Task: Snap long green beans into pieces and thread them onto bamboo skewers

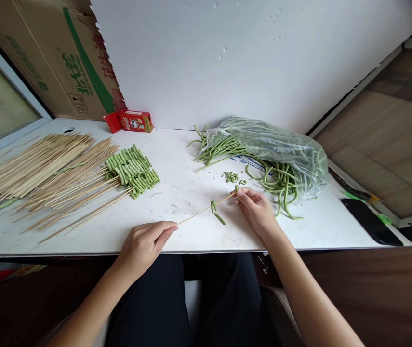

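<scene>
Between my two hands runs a thin bamboo skewer (202, 210), slanting up to the right above the table. My left hand (148, 241) pinches its lower end. At the other end, my right hand (254, 207) has its fingers closed on a short piece of green bean (236, 188) at the skewer's tip. Loose cut bean pieces (219, 219) lie on the table just below the skewer, close to my right hand. To the left, several finished skewers with rows of cut beans (131, 171) are stacked together.
Many bare skewers (46, 161) cover the table's left side. A clear plastic bag of long green beans (271, 144) lies at the right, with bean ends (231, 177) before it. A red box (135, 121) stands at the back; a black phone (370, 220) and a knife (350, 184) lie far right.
</scene>
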Demonstrator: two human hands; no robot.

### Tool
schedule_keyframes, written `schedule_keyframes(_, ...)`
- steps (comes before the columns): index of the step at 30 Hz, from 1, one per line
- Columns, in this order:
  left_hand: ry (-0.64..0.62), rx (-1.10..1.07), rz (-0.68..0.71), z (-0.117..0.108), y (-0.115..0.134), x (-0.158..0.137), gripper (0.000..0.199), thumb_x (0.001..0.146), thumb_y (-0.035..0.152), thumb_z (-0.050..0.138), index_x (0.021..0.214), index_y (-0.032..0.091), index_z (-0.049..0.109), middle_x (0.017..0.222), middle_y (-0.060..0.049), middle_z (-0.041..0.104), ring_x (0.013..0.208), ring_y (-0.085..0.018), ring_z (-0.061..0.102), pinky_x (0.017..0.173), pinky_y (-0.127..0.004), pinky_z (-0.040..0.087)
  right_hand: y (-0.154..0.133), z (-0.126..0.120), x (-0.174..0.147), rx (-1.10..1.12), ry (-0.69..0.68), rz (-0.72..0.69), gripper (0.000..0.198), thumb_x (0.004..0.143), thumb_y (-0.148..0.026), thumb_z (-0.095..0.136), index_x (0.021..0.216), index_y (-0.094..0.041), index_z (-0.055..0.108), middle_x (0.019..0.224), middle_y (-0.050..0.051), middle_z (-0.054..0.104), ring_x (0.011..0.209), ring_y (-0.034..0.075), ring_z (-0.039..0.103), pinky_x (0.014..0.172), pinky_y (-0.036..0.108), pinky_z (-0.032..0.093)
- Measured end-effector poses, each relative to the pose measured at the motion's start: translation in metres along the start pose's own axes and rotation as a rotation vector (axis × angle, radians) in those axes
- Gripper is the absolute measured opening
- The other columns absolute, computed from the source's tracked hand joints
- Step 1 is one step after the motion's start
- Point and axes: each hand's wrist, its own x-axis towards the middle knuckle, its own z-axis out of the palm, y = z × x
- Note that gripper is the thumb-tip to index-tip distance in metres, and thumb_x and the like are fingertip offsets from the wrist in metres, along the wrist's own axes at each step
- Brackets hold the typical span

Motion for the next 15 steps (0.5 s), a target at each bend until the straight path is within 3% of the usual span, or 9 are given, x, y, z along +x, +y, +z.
schedule_keyframes(15,0.052,-0.008,0.022,0.0,0.002,-0.001,0.012,0.098,0.01,0.068,0.107,0.017,0.071,0.09,-0.001,0.08,0.075,-0.012,0.075,0.071,-0.022,0.056,-0.006,0.011,-0.004,0.054,0.03,0.024,0.029,0.081,-0.048,0.088,0.078,-0.021,0.077,0.087,0.003,0.071,0.08,0.017,0.06,0.082,0.032,0.048)
